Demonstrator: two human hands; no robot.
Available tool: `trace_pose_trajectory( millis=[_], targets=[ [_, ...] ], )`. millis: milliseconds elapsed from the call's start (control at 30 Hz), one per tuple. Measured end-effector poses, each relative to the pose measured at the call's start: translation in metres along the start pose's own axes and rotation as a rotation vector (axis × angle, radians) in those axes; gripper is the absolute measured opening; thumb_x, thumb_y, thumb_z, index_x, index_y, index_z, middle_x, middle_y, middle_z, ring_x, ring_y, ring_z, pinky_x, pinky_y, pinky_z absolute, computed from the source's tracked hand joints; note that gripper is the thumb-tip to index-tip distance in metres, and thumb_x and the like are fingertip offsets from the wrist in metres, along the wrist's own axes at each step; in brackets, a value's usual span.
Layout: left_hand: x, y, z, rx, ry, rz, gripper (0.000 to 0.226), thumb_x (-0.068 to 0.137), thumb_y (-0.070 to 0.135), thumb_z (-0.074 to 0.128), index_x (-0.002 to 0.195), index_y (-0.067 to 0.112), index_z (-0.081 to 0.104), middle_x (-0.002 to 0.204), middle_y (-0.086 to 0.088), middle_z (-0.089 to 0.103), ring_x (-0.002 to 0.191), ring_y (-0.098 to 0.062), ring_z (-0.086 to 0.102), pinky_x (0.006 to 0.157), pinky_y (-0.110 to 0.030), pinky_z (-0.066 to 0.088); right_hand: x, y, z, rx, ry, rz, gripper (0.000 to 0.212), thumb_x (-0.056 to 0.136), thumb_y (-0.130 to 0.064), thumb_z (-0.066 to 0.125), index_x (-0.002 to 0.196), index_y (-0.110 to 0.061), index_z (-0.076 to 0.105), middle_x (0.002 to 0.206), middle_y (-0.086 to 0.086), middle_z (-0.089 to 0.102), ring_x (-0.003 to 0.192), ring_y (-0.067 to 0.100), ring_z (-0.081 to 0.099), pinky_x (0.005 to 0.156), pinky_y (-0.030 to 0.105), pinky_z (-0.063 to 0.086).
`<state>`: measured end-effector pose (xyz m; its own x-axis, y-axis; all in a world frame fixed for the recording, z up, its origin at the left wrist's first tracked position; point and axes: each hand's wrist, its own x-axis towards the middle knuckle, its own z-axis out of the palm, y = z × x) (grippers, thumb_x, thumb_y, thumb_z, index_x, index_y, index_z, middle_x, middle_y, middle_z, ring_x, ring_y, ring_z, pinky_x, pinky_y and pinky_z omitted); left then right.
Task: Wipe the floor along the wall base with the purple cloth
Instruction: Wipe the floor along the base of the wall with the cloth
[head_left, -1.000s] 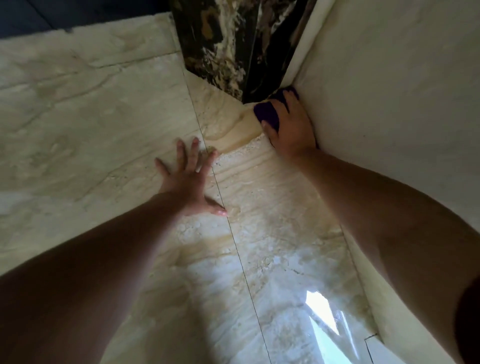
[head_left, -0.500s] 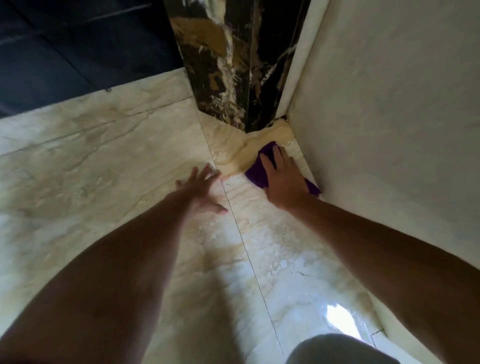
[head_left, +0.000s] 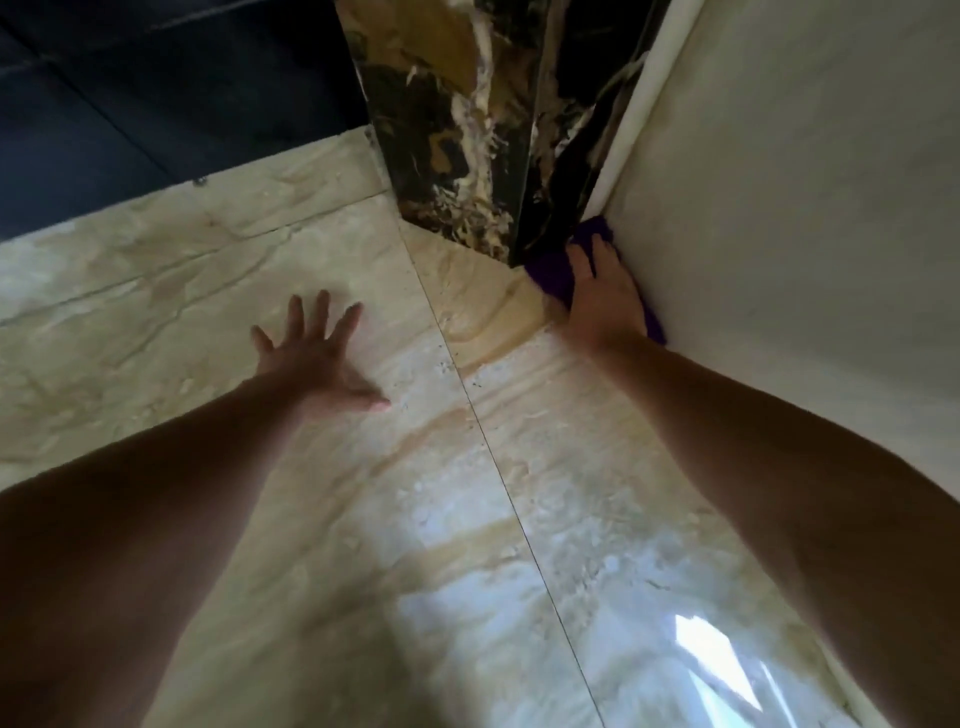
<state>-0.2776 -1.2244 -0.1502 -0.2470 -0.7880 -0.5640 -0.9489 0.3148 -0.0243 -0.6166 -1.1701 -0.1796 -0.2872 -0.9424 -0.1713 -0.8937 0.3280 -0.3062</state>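
Note:
The purple cloth (head_left: 555, 270) lies flat on the beige marble floor (head_left: 561, 467) in the corner where the pale wall (head_left: 779, 234) meets a dark marble column (head_left: 467, 156). My right hand (head_left: 605, 299) presses down on the cloth, fingers pointing into the corner, and covers most of it. The cloth's edge touches the wall base. My left hand (head_left: 317, 358) rests flat on the floor to the left, fingers spread, holding nothing.
A thin tile joint (head_left: 498, 467) runs between my two arms. Dark flooring (head_left: 130, 104) begins beyond the beige tiles at the far left. A bright patch of reflected light (head_left: 717, 660) lies on the floor near the wall at the lower right.
My right hand has pushed the cloth forward along the wall base, back into the corner by the dark column. My left hand stays flat on the floor.

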Motion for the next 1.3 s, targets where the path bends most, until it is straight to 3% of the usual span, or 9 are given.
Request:
trace_pose_trajectory(
  millis=[100, 167, 333, 433, 633, 800, 1000, 1133, 1300],
  targets=[
    [0.028, -0.024, 0.02, -0.034, -0.006, 0.024, 0.138, 0.058, 0.089, 0.065, 0.156, 0.04, -0.019, 0.165, 0.003, -0.031, 0.153, -0.027, -0.024, 0.116, -0.073, 0.01, 0.004, -0.003, 0.02, 0.087, 0.165, 0.052, 0.068, 0.09, -0.035, 0.057, 0.15, -0.013, 0.037, 0.16, 0.021, 0.029, 0.148, 0.039, 0.026, 0.123, 0.049, 0.022],
    [0.026, -0.025, 0.026, -0.047, -0.045, 0.049, 0.138, 0.059, 0.088, 0.066, 0.156, 0.039, -0.021, 0.164, 0.003, -0.034, 0.152, -0.027, -0.026, 0.116, -0.074, 0.011, -0.012, -0.023, 0.034, 0.117, 0.16, 0.088, 0.065, 0.088, -0.033, 0.059, 0.147, -0.013, 0.041, 0.157, 0.021, 0.033, 0.144, 0.04, 0.031, 0.12, 0.05, 0.028],
    [0.013, -0.019, 0.013, -0.087, -0.12, 0.05, 0.143, 0.063, 0.08, 0.073, 0.157, 0.032, -0.023, 0.161, -0.005, -0.04, 0.15, -0.034, -0.03, 0.109, -0.081, 0.016, -0.048, -0.091, 0.052, 0.059, 0.026, -0.024, 0.064, 0.093, -0.035, 0.055, 0.152, -0.019, 0.034, 0.161, 0.019, 0.025, 0.149, 0.038, 0.024, 0.123, 0.049, 0.022],
    [0.013, -0.018, 0.012, -0.078, -0.122, 0.075, 0.151, 0.056, 0.084, 0.072, 0.155, 0.028, -0.027, 0.159, -0.009, -0.043, 0.148, -0.038, -0.033, 0.105, -0.084, 0.017, -0.035, -0.104, 0.056, 0.023, 0.049, 0.028, 0.064, 0.097, -0.04, 0.049, 0.154, -0.02, 0.028, 0.162, 0.021, 0.023, 0.15, 0.04, 0.021, 0.125, 0.051, 0.018],
    [0.018, -0.019, 0.02, -0.086, -0.079, 0.092, 0.155, 0.05, 0.088, 0.071, 0.155, 0.028, -0.026, 0.16, -0.011, -0.041, 0.148, -0.04, -0.033, 0.103, -0.086, 0.015, -0.038, -0.11, 0.074, -0.022, 0.16, -0.008, 0.062, 0.097, -0.043, 0.044, 0.152, -0.015, 0.036, 0.159, 0.024, 0.031, 0.147, 0.044, 0.029, 0.123, 0.053, 0.022],
    [0.016, -0.017, 0.02, -0.085, -0.1, 0.074, 0.155, 0.051, 0.086, 0.072, 0.156, 0.026, -0.025, 0.16, -0.012, -0.04, 0.149, -0.041, -0.031, 0.105, -0.085, 0.015, -0.017, -0.136, 0.073, -0.027, 0.006, -0.177, 0.069, 0.094, -0.029, 0.05, 0.157, -0.021, 0.024, 0.166, 0.017, 0.016, 0.154, 0.035, 0.014, 0.125, 0.047, 0.013],
    [0.021, -0.025, 0.023, -0.107, -0.12, 0.071, 0.158, 0.048, 0.087, 0.072, 0.154, 0.028, -0.028, 0.158, -0.008, -0.045, 0.146, -0.039, -0.036, 0.104, -0.086, 0.012, 0.064, -0.179, 0.064, -0.04, -0.193, -0.403, 0.069, 0.091, -0.03, 0.059, 0.154, -0.029, 0.032, 0.167, 0.011, 0.017, 0.153, 0.032, 0.019, 0.124, 0.042, 0.017],
    [0.025, -0.025, 0.025, -0.099, -0.113, 0.077, 0.157, 0.046, 0.089, 0.071, 0.154, 0.031, -0.027, 0.157, -0.005, -0.046, 0.146, -0.037, -0.037, 0.104, -0.086, 0.013, 0.077, -0.188, 0.062, -0.017, -0.182, -0.427, 0.067, 0.091, -0.03, 0.06, 0.153, -0.031, 0.034, 0.167, 0.009, 0.018, 0.153, 0.029, 0.019, 0.124, 0.043, 0.017],
    [0.023, -0.023, 0.021, -0.129, -0.116, 0.071, 0.156, 0.048, 0.084, 0.076, 0.154, 0.034, -0.027, 0.156, -0.003, -0.048, 0.146, -0.034, -0.039, 0.105, -0.085, 0.01, 0.035, -0.128, 0.049, 0.033, -0.158, -0.378, 0.064, 0.086, -0.017, 0.06, 0.148, -0.028, 0.046, 0.164, 0.006, 0.026, 0.152, 0.027, 0.022, 0.124, 0.045, 0.019]
  ],
)
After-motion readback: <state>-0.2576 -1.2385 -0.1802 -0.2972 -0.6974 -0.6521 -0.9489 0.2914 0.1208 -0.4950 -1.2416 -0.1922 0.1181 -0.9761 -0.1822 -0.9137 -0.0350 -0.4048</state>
